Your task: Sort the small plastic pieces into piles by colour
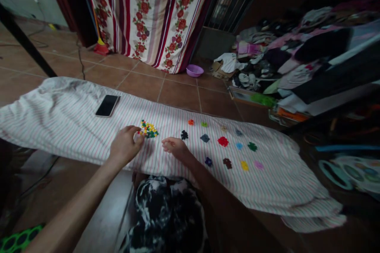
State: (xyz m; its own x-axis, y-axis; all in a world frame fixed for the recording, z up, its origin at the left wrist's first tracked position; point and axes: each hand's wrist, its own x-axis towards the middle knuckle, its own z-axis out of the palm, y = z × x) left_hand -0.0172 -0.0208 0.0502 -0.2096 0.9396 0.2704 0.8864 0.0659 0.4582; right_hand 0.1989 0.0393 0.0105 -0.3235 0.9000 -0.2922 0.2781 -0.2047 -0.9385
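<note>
Here at centre-left the left hand [126, 145] curls at the mixed-colour pile of small pieces [150, 129], the right hand [177, 148] half-closed nearby, either's grip impossible to tell, while single-colour clusters [223, 141] sit spaced centre-right, presumably keeping colours unmixed.

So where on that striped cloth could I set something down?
Bare cloth lies left of the phone, and right of the dark green pile and pink pile. It's crowded from the mixed pile, by the left hand, across to those two.
</note>
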